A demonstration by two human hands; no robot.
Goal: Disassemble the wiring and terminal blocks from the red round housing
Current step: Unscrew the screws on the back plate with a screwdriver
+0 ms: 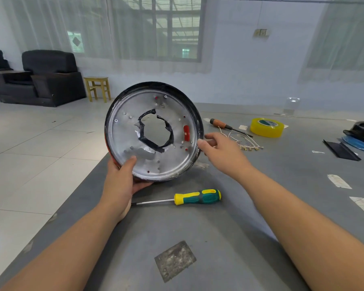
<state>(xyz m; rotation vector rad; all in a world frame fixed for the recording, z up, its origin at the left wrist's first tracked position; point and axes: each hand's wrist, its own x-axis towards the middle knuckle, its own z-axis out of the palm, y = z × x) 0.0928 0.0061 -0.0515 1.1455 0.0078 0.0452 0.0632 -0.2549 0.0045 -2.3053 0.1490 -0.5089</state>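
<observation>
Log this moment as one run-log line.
left hand: grips housing rim, held up | right hand: at right rim | wires: on table | screwdriver: idle

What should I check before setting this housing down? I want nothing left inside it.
1. Housing gripped: ok, left hand holds the lower rim.
2. Right hand steadying: ok, fingertips at the right edge.
3. Wires out: ok, wire bundle lies on the table.
4. Terminal blocks gone: cannot tell, a red piece remains inside.
5. Landing spot: not ok, green-yellow screwdriver lies just below.
</observation>
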